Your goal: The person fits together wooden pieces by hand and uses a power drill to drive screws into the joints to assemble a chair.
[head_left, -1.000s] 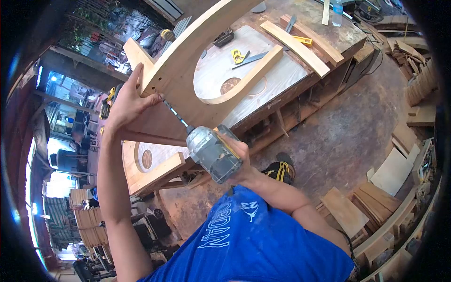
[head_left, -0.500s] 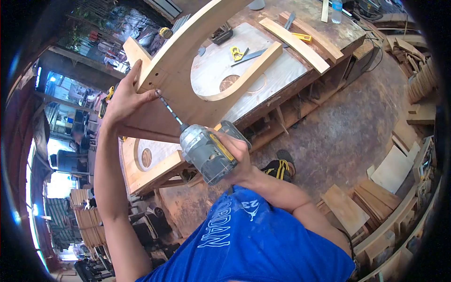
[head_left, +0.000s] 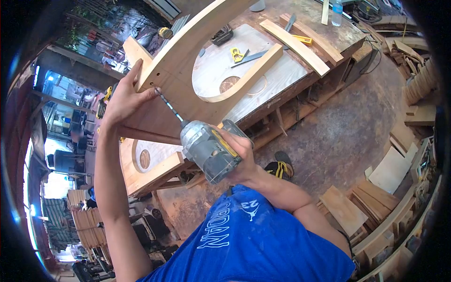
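My right hand [head_left: 239,157] is wrapped round the grip of a cordless drill [head_left: 209,149], grey and black with a yellow strip. Its long drill bit [head_left: 170,108] points up and left, the tip at the pale edge of a curved wooden frame piece [head_left: 181,44]. Dark holes show in that edge just above the tip. My left hand [head_left: 127,99] grips the frame piece's left end, thumb in front beside the bit's tip and fingers partly hidden behind. Below the bit spreads the frame's broad wooden face [head_left: 188,101].
On the workbench [head_left: 329,28] lie a combination square [head_left: 239,55], curved wood strips [head_left: 296,44] and a water bottle [head_left: 337,13]. A white round-holed board [head_left: 277,70] rests there too. Wood offcuts [head_left: 345,211] are stacked on the floor at right; a sandalled foot [head_left: 282,167] stands beside the bench.
The drill has shifted very slightly to the right, its tip still at the frame's edge. My left hand keeps the same hold.
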`<state>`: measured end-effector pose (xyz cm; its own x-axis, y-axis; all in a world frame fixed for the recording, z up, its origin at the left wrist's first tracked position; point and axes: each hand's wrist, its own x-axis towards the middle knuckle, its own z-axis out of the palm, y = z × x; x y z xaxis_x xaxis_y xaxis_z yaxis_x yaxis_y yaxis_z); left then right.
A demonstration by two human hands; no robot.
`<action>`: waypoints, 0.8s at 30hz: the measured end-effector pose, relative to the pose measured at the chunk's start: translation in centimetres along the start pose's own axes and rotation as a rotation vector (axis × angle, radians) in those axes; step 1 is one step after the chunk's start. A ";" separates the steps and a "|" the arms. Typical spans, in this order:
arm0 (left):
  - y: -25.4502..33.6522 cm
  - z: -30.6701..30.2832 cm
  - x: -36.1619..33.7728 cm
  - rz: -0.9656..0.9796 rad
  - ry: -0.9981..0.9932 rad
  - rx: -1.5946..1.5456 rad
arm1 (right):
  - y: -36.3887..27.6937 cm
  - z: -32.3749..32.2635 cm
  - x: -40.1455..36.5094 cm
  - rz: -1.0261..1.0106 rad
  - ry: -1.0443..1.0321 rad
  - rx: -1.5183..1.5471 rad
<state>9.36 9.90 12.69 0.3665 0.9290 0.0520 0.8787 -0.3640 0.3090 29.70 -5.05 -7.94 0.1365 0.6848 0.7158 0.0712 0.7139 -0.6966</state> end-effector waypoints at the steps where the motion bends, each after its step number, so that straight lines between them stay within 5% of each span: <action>1: 0.0 0.0 0.0 -0.013 -0.004 -0.027 | -0.1 -0.1 0.1 0.011 -0.006 0.002; 6: -1.2 -1.1 -0.2 -0.121 -0.113 -0.493 | -1.7 -1.2 1.0 0.043 -0.055 -0.020; 12: -1.6 -0.8 -0.4 -0.152 0.037 -0.708 | -2.0 -2.0 0.8 0.023 -0.087 -0.046; 24: -0.5 -0.5 -0.9 -0.101 -0.049 -0.415 | -1.2 -1.5 0.3 0.001 -0.060 0.018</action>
<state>8.49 9.28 12.96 0.3073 0.9508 -0.0400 0.7171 -0.2037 0.6666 31.13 -5.89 -6.97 0.0770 0.6930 0.7168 0.0529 0.7151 -0.6970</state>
